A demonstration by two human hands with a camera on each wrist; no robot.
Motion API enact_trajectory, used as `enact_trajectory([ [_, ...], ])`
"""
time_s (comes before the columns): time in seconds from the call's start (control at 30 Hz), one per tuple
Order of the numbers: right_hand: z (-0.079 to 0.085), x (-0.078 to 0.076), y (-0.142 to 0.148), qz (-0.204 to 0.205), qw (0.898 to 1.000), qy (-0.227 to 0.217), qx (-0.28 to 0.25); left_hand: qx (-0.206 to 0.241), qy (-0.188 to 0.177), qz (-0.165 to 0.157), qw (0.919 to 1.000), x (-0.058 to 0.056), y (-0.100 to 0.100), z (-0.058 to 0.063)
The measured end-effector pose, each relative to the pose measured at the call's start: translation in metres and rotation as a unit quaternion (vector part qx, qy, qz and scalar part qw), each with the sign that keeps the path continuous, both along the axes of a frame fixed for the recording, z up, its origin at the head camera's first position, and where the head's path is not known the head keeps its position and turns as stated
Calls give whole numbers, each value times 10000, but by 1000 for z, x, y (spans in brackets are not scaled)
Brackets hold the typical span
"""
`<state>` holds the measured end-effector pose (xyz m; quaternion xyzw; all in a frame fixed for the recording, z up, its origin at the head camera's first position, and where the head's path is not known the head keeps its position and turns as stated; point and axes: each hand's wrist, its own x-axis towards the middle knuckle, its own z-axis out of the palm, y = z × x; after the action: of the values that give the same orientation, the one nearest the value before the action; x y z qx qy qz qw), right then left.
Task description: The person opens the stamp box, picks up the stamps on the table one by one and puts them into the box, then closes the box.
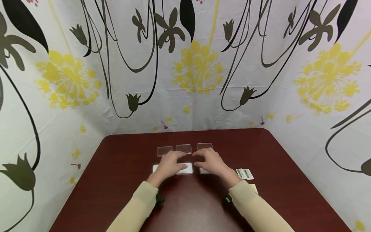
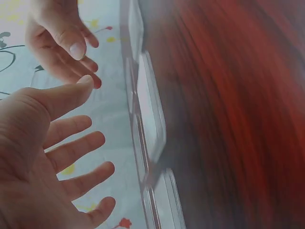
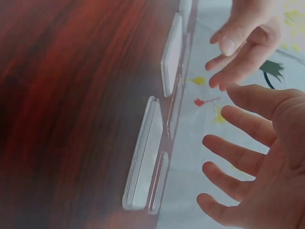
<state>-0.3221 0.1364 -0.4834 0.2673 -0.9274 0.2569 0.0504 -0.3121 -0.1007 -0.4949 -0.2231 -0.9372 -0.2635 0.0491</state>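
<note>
Both hands hover over the table with nothing held, fingers spread and slightly bent. My left hand (image 1: 169, 164) is above the left and middle of three shallow clear cases with white inside, partly covering the middle case (image 1: 186, 169) and most of the left case (image 1: 155, 168). Over the right case (image 1: 204, 171) hangs my right hand (image 1: 213, 163), hiding much of it. Thumbs and fingers of the two hands face each other across a small gap. In the left wrist view the left hand (image 2: 66, 148) shows its palm; the right wrist view shows the right palm (image 3: 267, 157) likewise.
Behind the cases lie three flat clear plastic pieces: a left one (image 1: 165, 151), a middle one (image 1: 184, 149) and a right one (image 1: 204, 146). Green-and-white packets (image 1: 244, 174) lie right of the right hand, with a yellow piece (image 1: 254, 188) partly behind the sleeve. Patterned cloth (image 1: 185, 119) surrounds the dark red table (image 1: 116, 180).
</note>
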Motion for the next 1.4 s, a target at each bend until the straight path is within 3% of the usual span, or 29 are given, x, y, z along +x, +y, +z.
enact_trajectory([
  [0.27, 2, 17, 33, -351, 9983, -44, -459, 8, -24, 252, 9997, 12, 21, -8],
  [0.43, 6, 24, 59, -585, 9970, 45, -498, 84, 163, 333, 9993, 17, 27, -16],
  [0.7, 3, 39, 113, -1210, 9875, -530, -859, 85, 169, 463, 9988, 22, 46, -23],
  [0.9, -4, 48, 148, -1782, 9772, -799, -839, -4, 211, 360, 9991, 20, 59, -25],
  [1.07, -10, 54, 158, -2030, 9720, -995, -642, -27, 176, 345, 9992, 19, 62, -27],
  [1.4, -22, 52, 158, -2253, 9705, -833, -186, -5, 34, 305, 9995, 16, 75, -30],
])
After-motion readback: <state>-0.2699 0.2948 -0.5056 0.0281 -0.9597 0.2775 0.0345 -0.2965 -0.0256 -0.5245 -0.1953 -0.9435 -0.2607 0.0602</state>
